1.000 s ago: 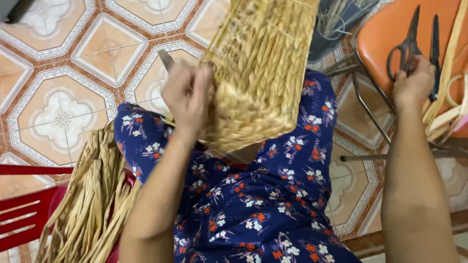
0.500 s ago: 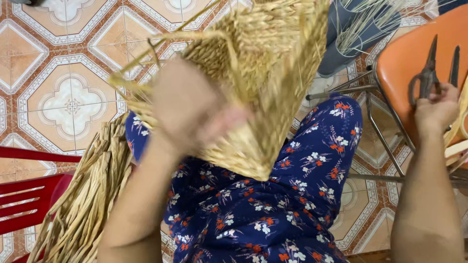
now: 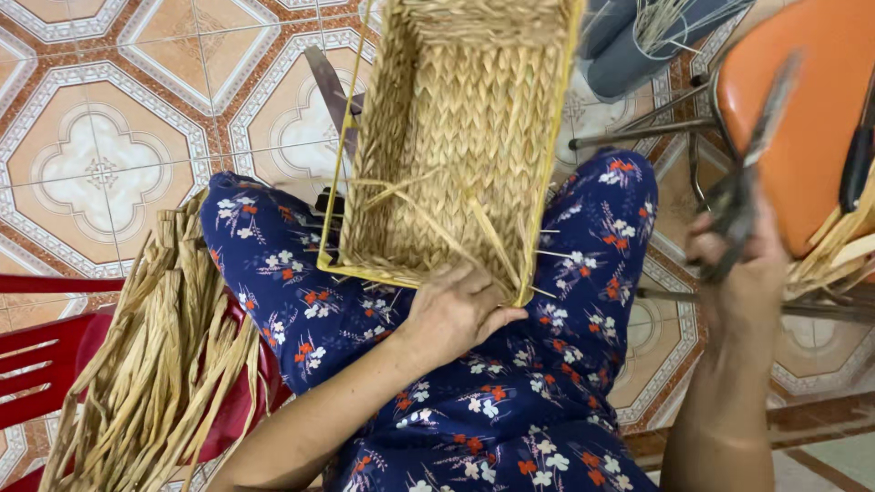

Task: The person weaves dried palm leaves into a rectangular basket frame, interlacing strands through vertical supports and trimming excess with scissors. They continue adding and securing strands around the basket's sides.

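Note:
A rectangular woven straw basket [image 3: 465,118] with a yellow wire rim rests on my lap, its open side turned up toward me and loose straw ends sticking out inside. My left hand [image 3: 456,310] grips its near edge from below. My right hand [image 3: 743,273] is raised at the right and holds a pair of dark scissors [image 3: 752,164], blurred, in front of the orange chair seat. My legs are covered by blue floral cloth [image 3: 456,410].
A bundle of dry straw strands [image 3: 155,364] lies over a red plastic chair [image 3: 36,355] at the left. An orange chair [image 3: 802,100] with metal legs stands at the right, more straw strips on it. Patterned floor tiles [image 3: 100,164] lie beyond.
The basket was turned over so that its open side now faces up. My left hand shifted to its near edge. My right hand lifted the scissors off the orange chair.

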